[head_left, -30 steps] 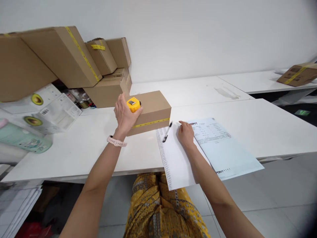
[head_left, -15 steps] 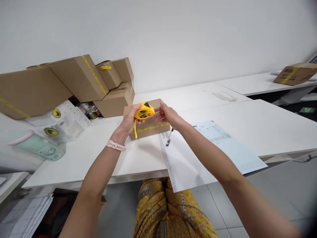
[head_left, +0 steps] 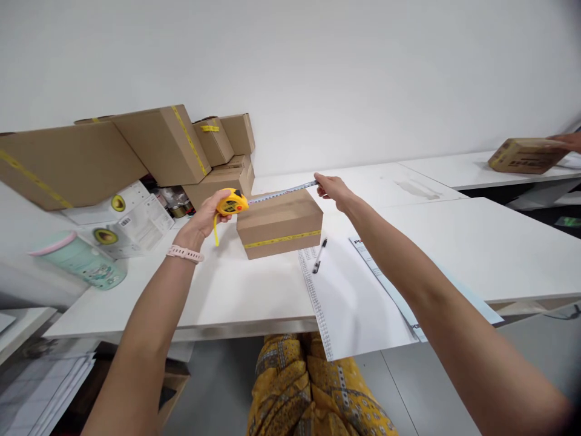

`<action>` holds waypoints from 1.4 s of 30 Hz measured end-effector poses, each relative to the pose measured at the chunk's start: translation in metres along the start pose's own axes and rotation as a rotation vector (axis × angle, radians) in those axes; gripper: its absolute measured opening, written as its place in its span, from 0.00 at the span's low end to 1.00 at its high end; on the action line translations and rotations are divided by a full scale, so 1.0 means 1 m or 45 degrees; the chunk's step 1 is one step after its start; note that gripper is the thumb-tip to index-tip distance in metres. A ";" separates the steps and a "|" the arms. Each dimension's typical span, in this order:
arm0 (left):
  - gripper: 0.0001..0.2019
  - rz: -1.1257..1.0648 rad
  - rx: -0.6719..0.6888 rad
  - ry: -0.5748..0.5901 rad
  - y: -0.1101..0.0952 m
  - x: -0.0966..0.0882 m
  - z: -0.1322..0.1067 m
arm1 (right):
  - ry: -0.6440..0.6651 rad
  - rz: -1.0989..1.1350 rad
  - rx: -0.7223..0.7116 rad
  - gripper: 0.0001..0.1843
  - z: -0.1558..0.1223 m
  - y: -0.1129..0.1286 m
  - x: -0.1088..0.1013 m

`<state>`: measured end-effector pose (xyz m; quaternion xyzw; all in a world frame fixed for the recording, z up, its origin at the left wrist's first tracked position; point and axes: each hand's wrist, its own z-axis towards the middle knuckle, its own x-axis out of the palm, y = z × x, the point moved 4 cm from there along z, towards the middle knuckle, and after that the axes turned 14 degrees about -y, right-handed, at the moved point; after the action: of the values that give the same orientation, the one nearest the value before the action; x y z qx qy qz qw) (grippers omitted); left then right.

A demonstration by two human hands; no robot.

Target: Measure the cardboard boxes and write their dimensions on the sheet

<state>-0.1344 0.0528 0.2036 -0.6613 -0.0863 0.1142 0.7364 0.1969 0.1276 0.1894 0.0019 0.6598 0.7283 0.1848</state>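
My left hand is closed round a yellow tape measure, whose yellow wrist strap dangles below. From its case the silvery blade runs out to the right. My right hand pinches the far end of that blade. Under the stretched blade a brown cardboard box sits on the white table, a band of yellow printed tape along its front side. The blade passes over the box's top; whether it touches the cardboard I cannot tell.
An open spiral notebook with a pen on it overhangs the table edge, beside a bluish printed sheet. Stacked cardboard boxes and a mint tumbler stand left. At far right another person's hand touches a box.
My hands have moved apart, drawing the blade out of the tape measure across the box. Another person's hand has appeared on the far-right box, which has shifted.
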 end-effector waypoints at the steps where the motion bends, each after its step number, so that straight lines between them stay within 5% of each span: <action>1: 0.22 0.018 -0.036 -0.020 0.005 -0.013 0.008 | -0.023 -0.092 -0.005 0.21 0.009 -0.008 -0.002; 6: 0.20 0.098 -0.183 -0.051 0.031 -0.053 0.032 | -0.022 -0.625 -0.113 0.22 0.024 -0.038 0.010; 15: 0.21 0.144 -0.232 -0.024 0.045 -0.060 0.047 | 0.039 -1.051 -0.115 0.28 0.038 -0.046 0.038; 24: 0.21 0.174 -0.221 0.069 0.051 -0.053 0.053 | 0.235 -0.905 -0.086 0.35 0.037 -0.055 0.037; 42: 0.20 0.188 -0.233 0.138 0.051 -0.050 0.053 | 0.242 -0.909 -0.017 0.35 0.043 -0.063 0.038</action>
<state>-0.2002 0.0939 0.1595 -0.7355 -0.0074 0.1238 0.6661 0.1889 0.1827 0.1256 -0.2973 0.6283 0.6192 0.3652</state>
